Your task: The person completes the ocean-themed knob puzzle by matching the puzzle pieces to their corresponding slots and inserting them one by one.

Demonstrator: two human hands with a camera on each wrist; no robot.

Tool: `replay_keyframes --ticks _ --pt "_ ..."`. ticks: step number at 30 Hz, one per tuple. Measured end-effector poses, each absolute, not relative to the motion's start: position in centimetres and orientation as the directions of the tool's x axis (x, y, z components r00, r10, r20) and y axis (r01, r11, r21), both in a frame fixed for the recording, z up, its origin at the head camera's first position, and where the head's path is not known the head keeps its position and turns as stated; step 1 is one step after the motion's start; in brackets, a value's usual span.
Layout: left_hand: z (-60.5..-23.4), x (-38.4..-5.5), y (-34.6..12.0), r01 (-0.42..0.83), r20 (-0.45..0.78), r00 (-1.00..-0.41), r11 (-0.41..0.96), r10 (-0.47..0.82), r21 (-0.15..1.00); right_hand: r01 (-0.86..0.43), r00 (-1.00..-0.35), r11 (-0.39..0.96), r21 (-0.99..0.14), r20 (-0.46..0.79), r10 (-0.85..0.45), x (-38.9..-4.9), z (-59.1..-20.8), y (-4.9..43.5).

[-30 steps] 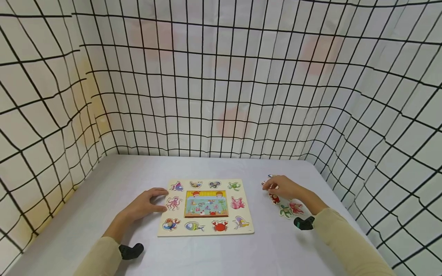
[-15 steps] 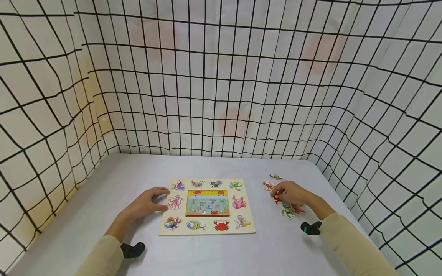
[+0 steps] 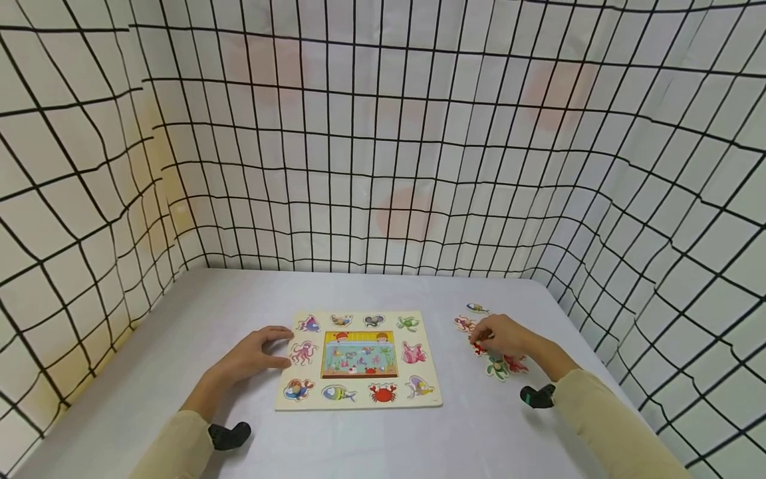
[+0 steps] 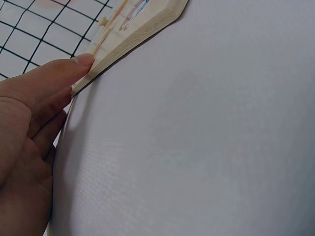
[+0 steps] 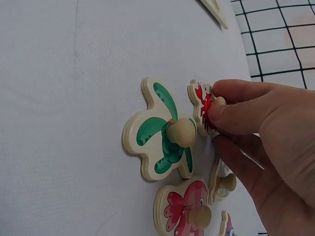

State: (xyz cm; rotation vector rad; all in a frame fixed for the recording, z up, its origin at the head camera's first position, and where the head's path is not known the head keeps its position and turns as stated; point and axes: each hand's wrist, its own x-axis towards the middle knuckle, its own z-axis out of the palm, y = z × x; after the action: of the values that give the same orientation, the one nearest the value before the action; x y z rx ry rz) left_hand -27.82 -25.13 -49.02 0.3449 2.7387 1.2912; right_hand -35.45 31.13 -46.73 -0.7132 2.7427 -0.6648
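My left hand [image 3: 254, 352] rests at the left edge of the wooden sea-animal puzzle board [image 3: 413, 370]. In the left wrist view the thumb [image 4: 69, 71] lies on the board's edge. Over at the right, my right hand [image 3: 503, 336] pinches the knob of a red crab puzzle piece [image 5: 199, 101] between thumb and finger. Right beside the crab lies a green turtle piece [image 5: 152, 132] with a round wooden knob. A pink fish piece [image 5: 179, 201] is next to the turtle.
A blue-and-yellow fish piece [image 3: 477, 308] and an octopus piece [image 3: 465, 324] lie farther back on the white table [image 3: 383, 446]. Black-grid netting [image 3: 383, 159] stands around the back and sides.
My right hand has drawn back slightly from near the octopus piece and taken hold of the crab piece's knob. The fish and octopus pieces show more fully. My left hand stays at the board.
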Motion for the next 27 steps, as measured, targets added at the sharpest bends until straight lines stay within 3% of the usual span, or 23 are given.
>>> replay_keyframes --ticks 14,27 --pt "-49.1 -28.1 -25.5 0.163 0.016 -0.972 0.622 0.235 0.765 -0.513 -0.821 0.731 -0.451 0.010 -0.571 -35.3 -45.3 30.3" --pt "-49.3 -27.9 -25.3 0.167 0.023 -0.971 0.607 0.237 0.777 -0.565 -0.794 0.714 -0.414 0.036 -0.607 -35.9 -45.6 28.5"
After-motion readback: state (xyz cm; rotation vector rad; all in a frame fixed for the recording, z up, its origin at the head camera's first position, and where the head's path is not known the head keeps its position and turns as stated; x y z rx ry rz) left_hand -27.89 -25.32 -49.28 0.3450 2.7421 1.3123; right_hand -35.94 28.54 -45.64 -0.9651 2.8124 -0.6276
